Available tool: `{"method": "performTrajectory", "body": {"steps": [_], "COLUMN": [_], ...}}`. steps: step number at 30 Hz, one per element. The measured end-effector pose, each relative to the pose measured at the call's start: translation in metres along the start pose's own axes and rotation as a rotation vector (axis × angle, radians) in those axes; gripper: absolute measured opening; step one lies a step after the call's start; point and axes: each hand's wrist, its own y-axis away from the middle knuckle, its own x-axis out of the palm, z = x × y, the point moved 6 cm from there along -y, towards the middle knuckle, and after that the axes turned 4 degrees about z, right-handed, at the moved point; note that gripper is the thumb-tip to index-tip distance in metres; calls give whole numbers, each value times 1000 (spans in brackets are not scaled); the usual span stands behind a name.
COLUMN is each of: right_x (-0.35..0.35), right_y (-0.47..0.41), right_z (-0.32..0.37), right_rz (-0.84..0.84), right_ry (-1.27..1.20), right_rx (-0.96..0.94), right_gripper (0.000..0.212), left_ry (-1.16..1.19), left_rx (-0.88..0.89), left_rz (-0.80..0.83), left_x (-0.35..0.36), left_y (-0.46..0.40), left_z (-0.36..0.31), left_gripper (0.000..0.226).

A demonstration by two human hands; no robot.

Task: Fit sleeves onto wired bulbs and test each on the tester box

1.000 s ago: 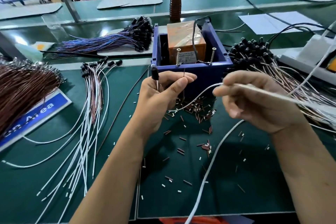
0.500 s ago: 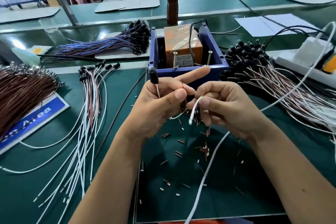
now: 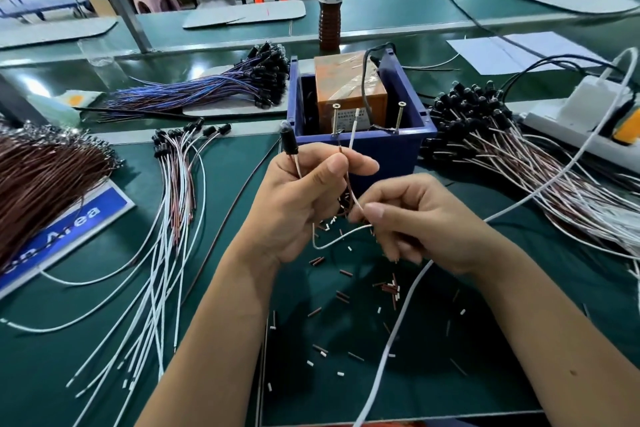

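My left hand point(image 3: 298, 198) grips a wired bulb; its black bulb point(image 3: 287, 139) sticks up past my knuckles, and its brown and white wire ends poke up between thumb and fingers, in front of the tester box. My right hand point(image 3: 412, 222) pinches the bulb's wires just below, with a long white sleeve tube point(image 3: 391, 340) running out of its palm toward me. The tester box point(image 3: 360, 146) is a blue bin holding an orange block with two upright screws point(image 3: 335, 118) at its front.
Short brown and white offcuts point(image 3: 388, 289) litter the green mat. A bundle of wired bulbs point(image 3: 485, 128) lies right of the box, white and brown wired bulbs point(image 3: 173, 218) at left, a blue-wired bundle point(image 3: 207, 87) behind. A power strip point(image 3: 571, 128) sits far right, a bottle point(image 3: 330, 0) behind the box.
My right hand came in from the right to meet my left hand and now pinches the wires lower down. The white wire end now stands up above my left fingers.
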Motion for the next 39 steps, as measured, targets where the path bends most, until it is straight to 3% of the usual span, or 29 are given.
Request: {"method": "performTrajectory", "body": {"steps": [4, 8, 17, 19, 23, 29, 35, 39], "right_x": [-24, -28, -51, -45, -12, -8, -26, -25], "right_y": [3, 4, 14, 12, 2, 2, 16, 23], "right_z": [10, 10, 13, 11, 9, 16, 29, 27], "right_rz": [-282, -378, -667, -599, -276, -295, -624, -844], "right_ry": [-115, -48, -131, -122, 41, 84, 260, 459], "right_rx": [-163, -224, -283, -235, -108, -162, -397, -450], "right_gripper": [19, 20, 13, 19, 23, 18, 3, 25], "left_ry": [-36, -110, -43, -29, -25, 84, 19, -169], "left_rx": [-189, -316, -266, -221, -129, -54, 155, 194], "left_rz": [47, 45, 59, 11, -81, -46, -300, -558], "left_x": [-5, -1, -2, -5, -4, 5, -18, -28], "left_y": [2, 2, 2, 0, -2, -2, -2, 3], "left_z": [13, 26, 24, 23, 23, 14, -6, -6], "left_gripper": [18, 15, 18, 21, 17, 15, 19, 9]}}
